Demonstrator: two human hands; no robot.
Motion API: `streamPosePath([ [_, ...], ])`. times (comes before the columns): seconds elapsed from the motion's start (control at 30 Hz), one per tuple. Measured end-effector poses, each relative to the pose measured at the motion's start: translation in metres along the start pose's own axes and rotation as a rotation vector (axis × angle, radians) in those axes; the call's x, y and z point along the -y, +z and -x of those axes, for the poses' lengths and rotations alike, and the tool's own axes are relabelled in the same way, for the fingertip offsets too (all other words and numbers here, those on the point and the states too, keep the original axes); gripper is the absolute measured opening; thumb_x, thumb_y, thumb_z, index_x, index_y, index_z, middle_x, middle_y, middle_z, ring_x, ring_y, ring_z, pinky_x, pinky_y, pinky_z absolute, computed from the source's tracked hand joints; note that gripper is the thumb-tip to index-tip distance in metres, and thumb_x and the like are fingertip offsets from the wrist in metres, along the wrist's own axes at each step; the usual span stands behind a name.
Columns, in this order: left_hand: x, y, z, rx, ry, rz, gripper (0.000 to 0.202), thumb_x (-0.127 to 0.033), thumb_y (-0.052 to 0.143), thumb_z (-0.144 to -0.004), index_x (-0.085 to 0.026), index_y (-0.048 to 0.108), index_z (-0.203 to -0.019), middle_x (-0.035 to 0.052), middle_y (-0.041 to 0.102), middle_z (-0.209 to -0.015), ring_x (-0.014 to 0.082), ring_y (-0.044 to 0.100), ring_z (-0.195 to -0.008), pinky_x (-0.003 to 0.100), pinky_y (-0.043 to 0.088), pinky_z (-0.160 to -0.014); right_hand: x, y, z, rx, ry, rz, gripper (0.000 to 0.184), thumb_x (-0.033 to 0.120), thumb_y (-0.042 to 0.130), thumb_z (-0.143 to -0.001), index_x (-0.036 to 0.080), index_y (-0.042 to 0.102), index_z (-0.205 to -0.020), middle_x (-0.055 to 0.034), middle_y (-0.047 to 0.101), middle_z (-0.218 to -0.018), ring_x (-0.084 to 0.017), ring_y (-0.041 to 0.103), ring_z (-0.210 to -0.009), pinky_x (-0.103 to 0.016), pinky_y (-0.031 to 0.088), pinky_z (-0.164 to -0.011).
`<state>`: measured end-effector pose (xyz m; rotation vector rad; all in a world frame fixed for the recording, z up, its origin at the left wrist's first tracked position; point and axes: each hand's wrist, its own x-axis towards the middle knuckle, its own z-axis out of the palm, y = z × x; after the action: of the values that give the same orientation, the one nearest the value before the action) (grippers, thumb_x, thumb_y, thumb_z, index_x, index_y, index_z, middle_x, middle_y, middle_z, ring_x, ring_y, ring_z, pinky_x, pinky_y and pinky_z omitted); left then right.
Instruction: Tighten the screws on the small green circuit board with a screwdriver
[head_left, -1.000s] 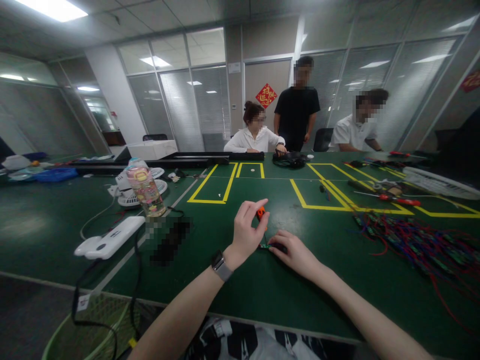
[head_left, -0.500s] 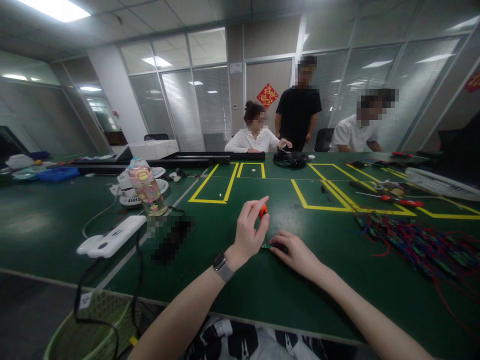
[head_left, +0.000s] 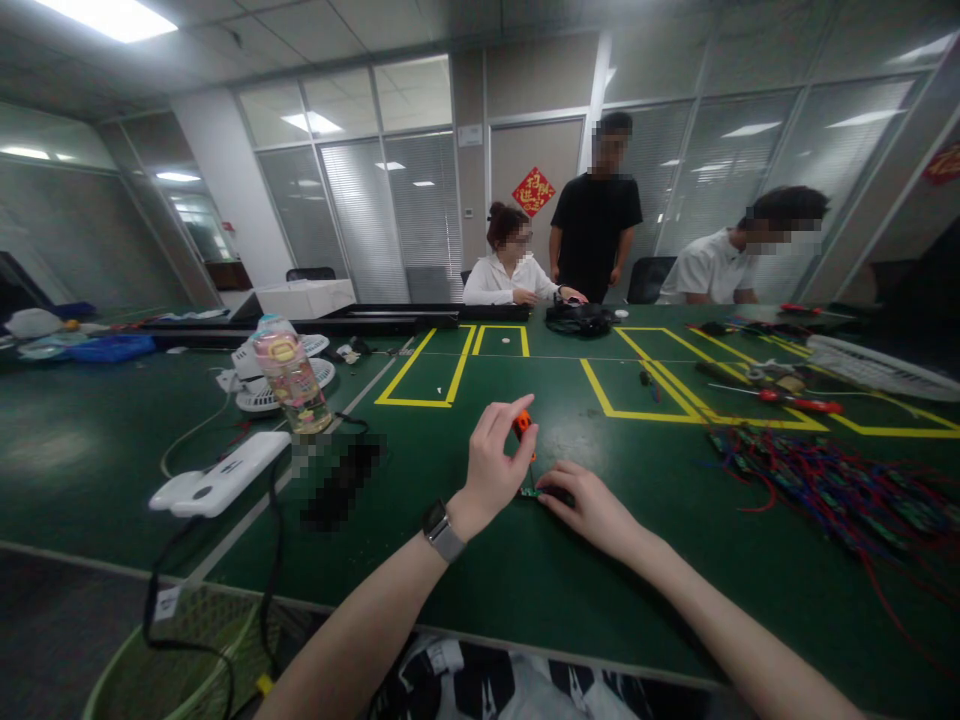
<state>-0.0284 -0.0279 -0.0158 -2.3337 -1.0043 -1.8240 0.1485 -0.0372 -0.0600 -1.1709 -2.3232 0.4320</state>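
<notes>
My left hand (head_left: 496,455) is closed around a small orange-and-black screwdriver (head_left: 523,424), held upright between thumb and fingers. The thin shaft points down to a small green circuit board (head_left: 529,492) on the table; whether the tip touches it I cannot make out. With fingers and thumb pressed together, my right hand (head_left: 581,497) holds the board's right end. Something dark, partly covered by those fingers, lies against the board. A watch sits on my left wrist.
On the green table (head_left: 465,570), a tangle of wired boards (head_left: 832,490) lies to the right, near a red-handled screwdriver (head_left: 799,401). At left are a bottle (head_left: 291,380), a white device (head_left: 221,475) and small white fans. Yellow tape marks rectangles; people are across the table.
My hands stay nearly in place; the screwdriver's handle and shaft show a little more. Across the table, the seated person at right leans further forward and another person's arms have shifted.
</notes>
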Motion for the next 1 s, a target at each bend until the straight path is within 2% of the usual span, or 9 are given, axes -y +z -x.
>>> streamPosePath([
  [0.1, 0.0001, 0.0001, -0.0002, -0.01, 0.023, -0.016, 0.029, -0.027, 0.053, -0.094, -0.02, 0.057, -0.122, 0.0058, 0.06, -0.097, 0.0179, 0.057, -0.09, 0.032, 0.05, -0.08, 0.0014, -0.0005, 0.0, -0.011, 0.003, 0.006, 0.013, 0.019, 0.057, -0.089, 0.02, 0.069, -0.095, -0.006, 0.062, -0.091, -0.022, 0.06, -0.088, -0.033, 0.049, -0.078],
  [0.23, -0.001, 0.0003, -0.0004, 0.038, 0.02, 0.026, 0.035, -0.022, 0.042, -0.098, -0.02, 0.05, -0.132, 0.0076, 0.061, -0.104, 0.018, 0.057, -0.096, 0.033, 0.05, -0.084, 0.0017, -0.0007, 0.0001, -0.01, -0.005, 0.003, 0.013, 0.018, 0.057, -0.089, 0.019, 0.068, -0.095, -0.0062, 0.062, -0.091, -0.022, 0.06, -0.088, -0.033, 0.049, -0.078],
  [0.4, -0.0005, -0.001, -0.0001, -0.005, 0.026, -0.03, 0.024, -0.029, 0.055, -0.094, -0.02, 0.061, -0.115, 0.0043, 0.057, -0.089, 0.0175, 0.055, -0.083, 0.031, 0.049, -0.074, 0.0005, -0.0004, 0.0001, -0.002, 0.001, 0.017, 0.012, 0.019, 0.057, -0.09, 0.019, 0.068, -0.095, -0.0061, 0.062, -0.091, -0.023, 0.059, -0.088, -0.034, 0.049, -0.079],
  [0.57, -0.0017, -0.0011, -0.0002, 0.049, 0.024, 0.036, 0.034, -0.02, 0.039, -0.099, -0.019, 0.05, -0.13, 0.0078, 0.06, -0.105, 0.0177, 0.057, -0.096, 0.033, 0.049, -0.084, 0.0015, -0.0013, 0.0004, 0.003, 0.002, 0.013, 0.012, 0.019, 0.057, -0.09, 0.019, 0.068, -0.095, -0.0061, 0.062, -0.091, -0.022, 0.059, -0.088, -0.033, 0.049, -0.078],
  [0.77, -0.0003, -0.0004, -0.0014, -0.018, 0.021, -0.027, 0.023, -0.028, 0.055, -0.094, -0.019, 0.06, -0.114, 0.005, 0.059, -0.092, 0.0175, 0.056, -0.086, 0.031, 0.049, -0.076, 0.0002, -0.0005, 0.0005, -0.002, 0.005, 0.016, 0.012, 0.019, 0.057, -0.089, 0.019, 0.068, -0.095, -0.0059, 0.062, -0.091, -0.022, 0.059, -0.088, -0.033, 0.049, -0.078],
  [0.9, -0.0012, -0.0009, -0.001, 0.03, 0.032, 0.018, 0.032, -0.022, 0.042, -0.098, -0.018, 0.053, -0.128, 0.0074, 0.059, -0.102, 0.0176, 0.057, -0.093, 0.032, 0.049, -0.082, -0.0007, -0.0001, 0.0005, -0.006, -0.001, 0.005, 0.012, 0.018, 0.058, -0.089, 0.019, 0.068, -0.095, -0.0058, 0.062, -0.091, -0.022, 0.059, -0.088, -0.032, 0.049, -0.078],
  [1.0, -0.0017, -0.0002, -0.0009, 0.007, 0.041, 0.006, 0.028, -0.022, 0.046, -0.097, -0.019, 0.056, -0.123, 0.0055, 0.059, -0.096, 0.017, 0.056, -0.089, 0.031, 0.048, -0.079, 0.0001, -0.0005, 0.0002, -0.002, 0.001, 0.001, 0.013, 0.018, 0.057, -0.089, 0.018, 0.068, -0.096, -0.0062, 0.062, -0.092, -0.022, 0.06, -0.089, -0.032, 0.049, -0.079],
])
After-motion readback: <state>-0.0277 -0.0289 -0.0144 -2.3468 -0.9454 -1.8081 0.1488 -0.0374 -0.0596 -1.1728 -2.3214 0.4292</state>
